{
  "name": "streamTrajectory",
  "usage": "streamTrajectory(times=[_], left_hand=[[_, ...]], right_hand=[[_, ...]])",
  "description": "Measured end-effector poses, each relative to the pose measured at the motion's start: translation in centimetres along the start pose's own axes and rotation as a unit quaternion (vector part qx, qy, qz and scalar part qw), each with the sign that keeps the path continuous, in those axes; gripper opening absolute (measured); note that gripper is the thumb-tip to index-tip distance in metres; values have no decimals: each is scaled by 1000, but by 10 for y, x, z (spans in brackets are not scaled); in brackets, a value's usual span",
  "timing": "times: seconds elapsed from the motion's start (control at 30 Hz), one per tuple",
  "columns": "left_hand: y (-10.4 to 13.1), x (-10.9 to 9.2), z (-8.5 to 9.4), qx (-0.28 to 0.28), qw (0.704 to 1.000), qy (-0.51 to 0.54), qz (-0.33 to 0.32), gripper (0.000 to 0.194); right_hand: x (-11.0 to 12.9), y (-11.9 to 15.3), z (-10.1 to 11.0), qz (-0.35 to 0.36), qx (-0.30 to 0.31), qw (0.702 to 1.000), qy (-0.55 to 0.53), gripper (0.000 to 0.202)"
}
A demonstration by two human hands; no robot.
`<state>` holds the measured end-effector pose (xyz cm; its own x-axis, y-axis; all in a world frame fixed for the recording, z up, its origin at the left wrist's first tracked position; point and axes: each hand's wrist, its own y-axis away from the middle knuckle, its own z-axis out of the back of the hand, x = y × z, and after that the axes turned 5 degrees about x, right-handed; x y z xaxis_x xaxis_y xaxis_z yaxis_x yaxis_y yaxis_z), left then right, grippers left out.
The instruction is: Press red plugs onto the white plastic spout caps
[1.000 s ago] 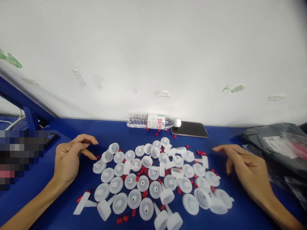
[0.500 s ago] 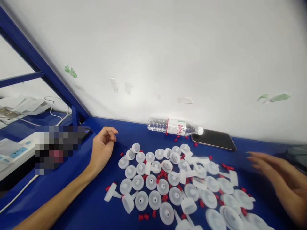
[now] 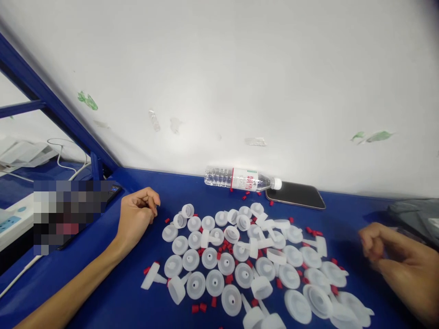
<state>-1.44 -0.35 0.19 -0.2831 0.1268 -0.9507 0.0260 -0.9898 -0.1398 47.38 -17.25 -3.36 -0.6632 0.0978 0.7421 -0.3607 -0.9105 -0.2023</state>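
Note:
Many translucent white nozzle caps [image 3: 215, 283] lie spread over the blue table [image 3: 113, 292], some upright and some tipped on their sides. Small red caps [image 3: 195, 309] are scattered among them. My left hand [image 3: 139, 217] rests on the table left of the pile, its fingers curled inward; whatever they might hold is hidden. On the right, my right hand [image 3: 401, 265] is beside the pile with its fingers bent, and no object can be made out in it.
A clear water bottle [image 3: 245, 179] lies against the wall, with a dark phone [image 3: 297, 195] beside its cap. At left are a blue frame [image 3: 68, 119], a white power strip [image 3: 15, 217] and cables. A grey bag [image 3: 416, 219] sits at the far right.
The whole view has shifted, so the table items appear slightly farther left. My right hand's fingers, stretched out before, are now curled. My left hand keeps nearly the same pose.

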Motion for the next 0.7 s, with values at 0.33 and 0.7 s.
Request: streamTrajectory(times=[0.33, 0.7], left_hand=[[-6, 8, 1, -18, 1000, 1, -24, 20], [1, -3, -2, -63, 995, -73, -12, 45]], right_hand=[[27, 3, 6, 29, 37, 999, 27, 12], [35, 3, 0, 99, 30, 990, 93, 25]])
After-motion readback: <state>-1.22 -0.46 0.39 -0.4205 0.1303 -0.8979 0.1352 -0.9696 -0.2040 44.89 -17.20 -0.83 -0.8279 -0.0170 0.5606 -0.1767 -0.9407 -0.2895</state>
